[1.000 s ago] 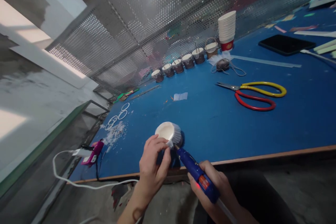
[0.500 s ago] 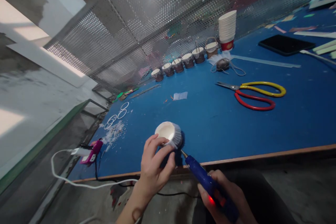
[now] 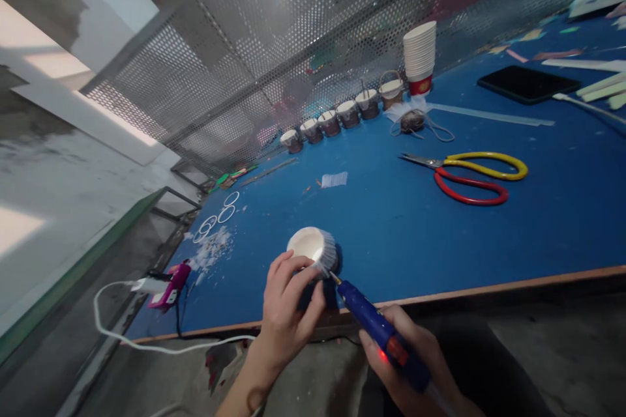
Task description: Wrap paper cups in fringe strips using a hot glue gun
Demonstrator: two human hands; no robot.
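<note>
A small white paper cup (image 3: 325, 249) with a ridged side rests on the blue table near its front edge. My left hand (image 3: 288, 306) grips the cup's near rim, fingers over the edge and thumb below. In my right hand (image 3: 405, 352) is a blue glue gun (image 3: 364, 309) with a red light glowing near the fingers. Its metal tip points up and left and is at the cup's lower right side; whether they touch is hard to tell.
Scissors (image 3: 464, 176) with yellow and red handles lie to the right. Behind are several small covered cups (image 3: 347, 115), a paper cup stack (image 3: 419, 55) and a black phone (image 3: 528, 83). White rings (image 3: 226, 214) and a purple power strip (image 3: 171, 287) are at left.
My right hand has moved up and left with the glue gun, bringing its tip to the cup's side. My left hand keeps its hold on the cup.
</note>
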